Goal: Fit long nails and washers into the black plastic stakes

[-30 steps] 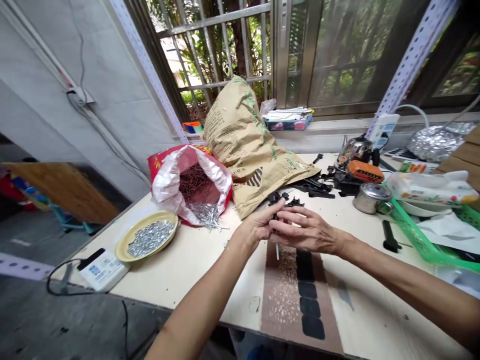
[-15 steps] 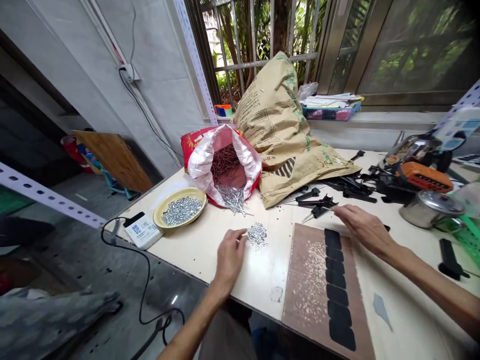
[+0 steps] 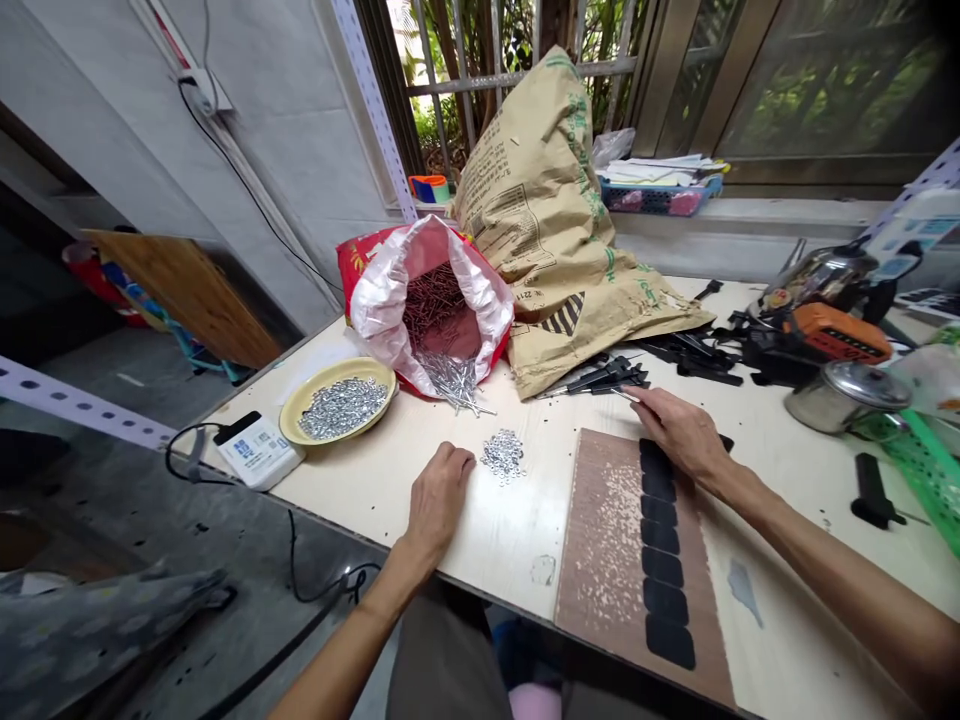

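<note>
My left hand (image 3: 439, 497) rests on the table with its fingers curled together, just left of a small heap of shiny metal washers (image 3: 502, 456). Anything pinched in its fingertips is hidden. My right hand (image 3: 681, 432) is closed over the far end of a brown board (image 3: 600, 560). A black plastic part (image 3: 726, 442) pokes out behind that hand, and a thin metal rod shows at its fingertips. Several black rounded pads (image 3: 664, 565) lie in a column on the board, beside pale speckles. Loose black plastic parts (image 3: 611, 375) lie just beyond the right fingertips.
A yellow dish (image 3: 337, 440) of washers stands at left, near a white box (image 3: 259, 455) with a cable. Behind are a red-and-white bag (image 3: 375, 310) of nails and a large brown paper sack (image 3: 555, 230). At right stand a metal pot (image 3: 847, 400) and an orange tool (image 3: 840, 333).
My right hand has moved left and nearer the board, bringing the black part along. My left hand has drawn slightly back from the washer heap. The view has shifted somewhat.
</note>
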